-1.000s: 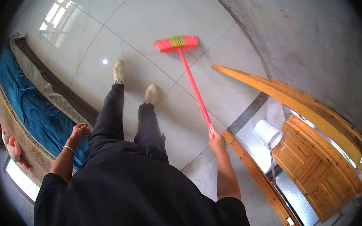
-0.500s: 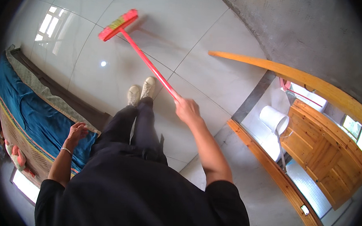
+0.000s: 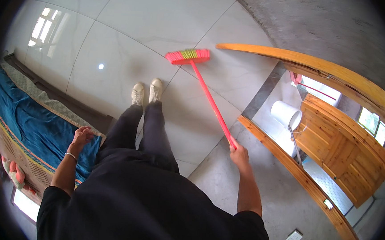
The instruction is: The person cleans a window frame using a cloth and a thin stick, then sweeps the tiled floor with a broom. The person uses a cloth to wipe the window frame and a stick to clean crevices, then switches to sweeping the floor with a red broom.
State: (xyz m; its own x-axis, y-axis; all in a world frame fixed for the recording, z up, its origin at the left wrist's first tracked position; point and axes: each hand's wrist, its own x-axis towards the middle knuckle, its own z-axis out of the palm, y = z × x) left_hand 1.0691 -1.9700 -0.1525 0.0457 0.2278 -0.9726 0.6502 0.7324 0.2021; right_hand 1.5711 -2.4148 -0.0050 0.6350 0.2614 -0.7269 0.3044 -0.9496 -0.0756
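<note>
My right hand (image 3: 240,156) is wrapped round the upper end of a broom's pink-red handle. The broom (image 3: 211,100) reaches forward and to the left from it, over the pale floor tiles. Its head carries pink bristles with a yellow-green band in the middle, beyond my feet; I cannot tell whether it touches the floor. My left hand (image 3: 81,138), with a light band at the wrist, hangs beside the blue cover (image 3: 44,129) of a bed. Its fingers are loosely bent and apart, and I see nothing in them.
An orange-brown wooden door (image 3: 303,63) stands open on the right. Through the doorway, beyond a dark threshold strip (image 3: 263,91), are a white bucket (image 3: 286,114) and a wooden panelled door (image 3: 337,150). My light shoes (image 3: 146,92) stand on the tiles. A white socket (image 3: 294,237) sits lower right.
The broom head has swung to the right, toward the wooden door's edge. My right hand has moved right and back with the handle. My feet have moved apart; my left hand barely moved.
</note>
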